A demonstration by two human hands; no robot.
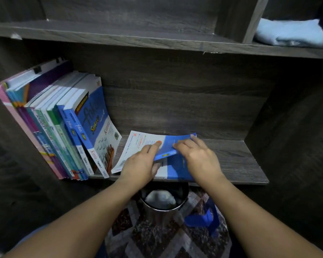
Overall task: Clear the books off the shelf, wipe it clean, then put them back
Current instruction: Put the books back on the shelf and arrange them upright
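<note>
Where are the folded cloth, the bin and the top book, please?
folded cloth (pixel 291 33): head view, top fold.
bin (pixel 155 216): head view, metal side wall.
top book (pixel 132 144): head view, white part of cover.

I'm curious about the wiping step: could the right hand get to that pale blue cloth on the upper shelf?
Probably yes: the cloth lies in the open with nothing before it, but the right hand holds a blue book.

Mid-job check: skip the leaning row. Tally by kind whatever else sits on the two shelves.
Flat books: 2, the upper book and the lower book
Light blue cloth: 1
Total: 3
</note>
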